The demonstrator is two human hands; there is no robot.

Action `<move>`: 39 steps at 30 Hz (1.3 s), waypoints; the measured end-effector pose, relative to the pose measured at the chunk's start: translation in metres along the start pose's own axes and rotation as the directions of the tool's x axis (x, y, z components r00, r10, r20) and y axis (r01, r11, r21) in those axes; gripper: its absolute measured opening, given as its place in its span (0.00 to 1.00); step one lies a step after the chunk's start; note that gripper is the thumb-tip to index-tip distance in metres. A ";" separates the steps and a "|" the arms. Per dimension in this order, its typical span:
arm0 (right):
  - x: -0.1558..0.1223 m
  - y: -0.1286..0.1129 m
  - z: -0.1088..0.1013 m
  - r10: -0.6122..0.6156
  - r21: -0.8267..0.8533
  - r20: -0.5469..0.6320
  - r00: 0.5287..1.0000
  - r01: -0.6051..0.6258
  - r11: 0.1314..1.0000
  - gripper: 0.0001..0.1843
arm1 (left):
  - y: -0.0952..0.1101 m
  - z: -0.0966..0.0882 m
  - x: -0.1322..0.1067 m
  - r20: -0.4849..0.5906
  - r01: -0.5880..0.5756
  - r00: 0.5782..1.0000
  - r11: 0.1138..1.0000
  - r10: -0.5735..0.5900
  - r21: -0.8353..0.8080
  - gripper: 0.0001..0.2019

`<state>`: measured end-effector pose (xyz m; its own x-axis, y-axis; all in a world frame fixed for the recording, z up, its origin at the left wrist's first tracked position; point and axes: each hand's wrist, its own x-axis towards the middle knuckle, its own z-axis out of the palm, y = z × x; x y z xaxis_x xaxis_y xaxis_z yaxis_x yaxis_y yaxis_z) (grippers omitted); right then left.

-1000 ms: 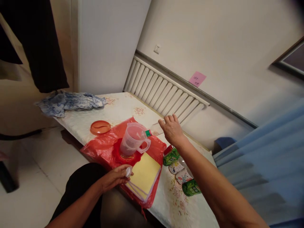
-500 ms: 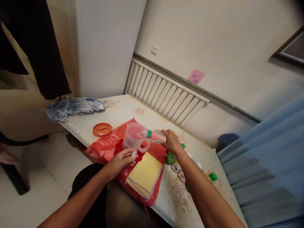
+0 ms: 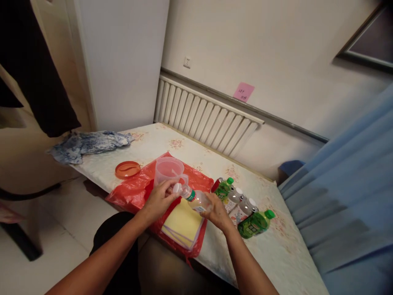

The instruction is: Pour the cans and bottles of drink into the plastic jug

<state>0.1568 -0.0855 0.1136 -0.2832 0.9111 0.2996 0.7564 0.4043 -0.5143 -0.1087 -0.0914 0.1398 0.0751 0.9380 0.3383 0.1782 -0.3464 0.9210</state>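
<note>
In the head view my right hand [image 3: 217,211] is wrapped round a small clear plastic bottle [image 3: 198,200] with a green band near its neck. The bottle lies tilted, its neck toward my left hand [image 3: 157,203]. A white bottle cap [image 3: 177,188] is pinched in the left fingers at the bottle's mouth; whether it is seated on the thread I cannot tell. Just behind them a translucent plastic jug [image 3: 167,169] stands on a red plastic bag [image 3: 132,192], its handle partly hidden. Folded yellow cloths [image 3: 181,225] lie on the bag below the bottle.
An orange round lid [image 3: 127,169] lies left of the jug. Right of my hands stand several drinks, among them a green bottle [image 3: 254,224] and cans. A blue-white cloth [image 3: 92,145] lies at the far left of the flowered tabletop [image 3: 208,157]. Behind are a radiator [image 3: 202,114] and blue curtain [image 3: 344,196].
The bottle's neck has left the jug's opening. My right hand has brought the bottle down and toward me, and my left hand has raised the cap to its mouth.
</note>
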 end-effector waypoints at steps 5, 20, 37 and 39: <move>-0.014 -0.010 -0.006 -0.012 0.034 0.023 1.000 0.012 0.999 0.29 | 0.008 0.007 -0.002 0.100 -0.084 0.992 0.987 0.070 0.137 0.17; -0.035 -0.021 -0.010 -0.007 0.045 -0.005 1.000 0.008 0.999 0.22 | 0.017 0.012 -0.005 0.283 -0.216 0.948 0.948 0.146 0.235 0.14; -0.054 -0.028 0.028 0.209 0.349 -0.005 0.978 -0.194 0.917 0.37 | 0.017 0.038 -0.018 0.227 -0.197 0.964 0.939 0.135 0.281 0.27; -0.052 -0.037 0.026 0.216 0.394 -0.016 0.976 -0.192 0.899 0.38 | 0.027 0.040 -0.014 0.206 -0.252 0.960 0.907 0.190 0.337 0.24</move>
<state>0.1284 -0.1455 0.0958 -0.1037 0.9754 0.1948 0.5015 0.2204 -0.8366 -0.0658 -0.1141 0.1524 0.3081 0.8330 0.4597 0.4735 -0.5533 0.6853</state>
